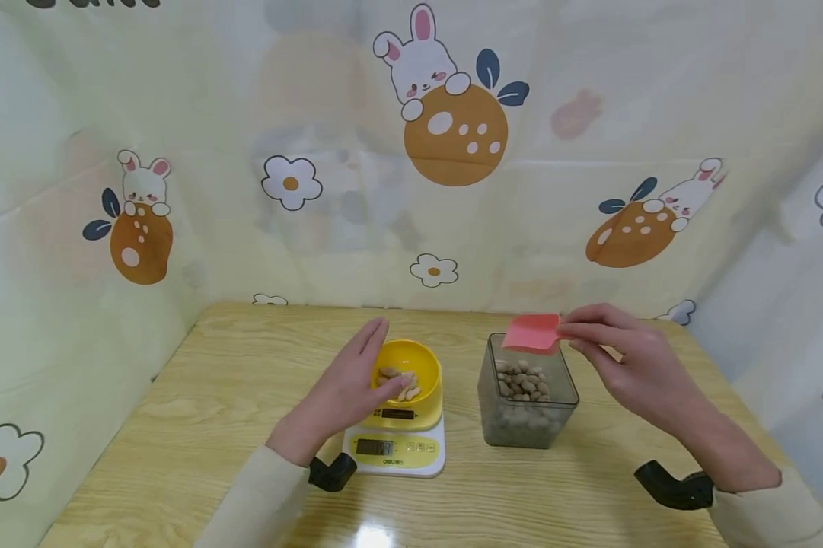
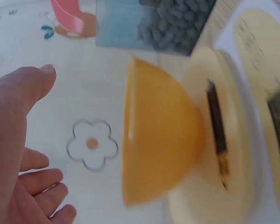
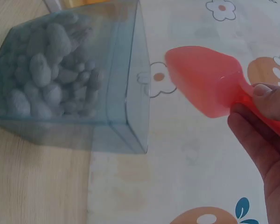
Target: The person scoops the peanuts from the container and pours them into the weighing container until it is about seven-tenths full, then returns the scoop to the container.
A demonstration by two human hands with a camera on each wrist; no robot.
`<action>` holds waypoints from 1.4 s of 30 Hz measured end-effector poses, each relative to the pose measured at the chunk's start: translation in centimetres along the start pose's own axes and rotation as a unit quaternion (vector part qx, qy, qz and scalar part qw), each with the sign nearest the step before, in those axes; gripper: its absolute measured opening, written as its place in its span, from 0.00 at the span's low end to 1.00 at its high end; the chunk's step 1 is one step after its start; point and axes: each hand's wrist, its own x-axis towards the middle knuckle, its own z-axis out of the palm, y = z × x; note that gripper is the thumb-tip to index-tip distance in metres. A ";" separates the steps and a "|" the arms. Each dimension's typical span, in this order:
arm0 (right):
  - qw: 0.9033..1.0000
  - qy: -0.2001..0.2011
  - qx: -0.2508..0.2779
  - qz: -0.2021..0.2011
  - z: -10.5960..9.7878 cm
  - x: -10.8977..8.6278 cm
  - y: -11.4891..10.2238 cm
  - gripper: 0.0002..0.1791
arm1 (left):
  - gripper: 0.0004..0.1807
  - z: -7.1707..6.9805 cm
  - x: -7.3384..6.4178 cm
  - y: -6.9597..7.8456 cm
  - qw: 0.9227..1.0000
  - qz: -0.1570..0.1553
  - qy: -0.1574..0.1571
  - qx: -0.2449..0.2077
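As you read L to R, item 1: your left hand (image 1: 339, 388), fingers loosely extended, thumb spread apart, beside the yellow bowl (image 1: 425, 356) (contact can't be told). Item 2: said bowl, w/ pale nuts (image 1: 413, 393), atop a yellow-&-white scale (image 1: 425, 460). Item 3: see-through grey container (image 1: 499, 428), part-filled w/ brown nuts (image 1: 524, 380), on wood-look table (image 1: 233, 396). Item 4: pink scoop (image 1: 533, 332), raised nr. container's far rim. Item 5: your right hand (image 1: 633, 354), thumb & fingers pinching scoop's handle.
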 end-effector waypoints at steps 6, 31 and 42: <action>0.998 -0.056 -0.023 -0.001 0.1 0.0 0.1 0.19 | 0.50 0.3 1.5 2.4 0.999 0.048 -0.014 0.017; 0.975 -0.201 -0.070 -0.071 0.6 1.9 0.4 0.11 | 0.49 5.6 5.1 8.5 0.983 0.092 -0.107 0.121; 0.955 -0.290 -0.054 -0.024 0.8 2.6 0.0 0.18 | 0.50 7.0 5.2 9.6 0.982 0.086 -0.093 0.143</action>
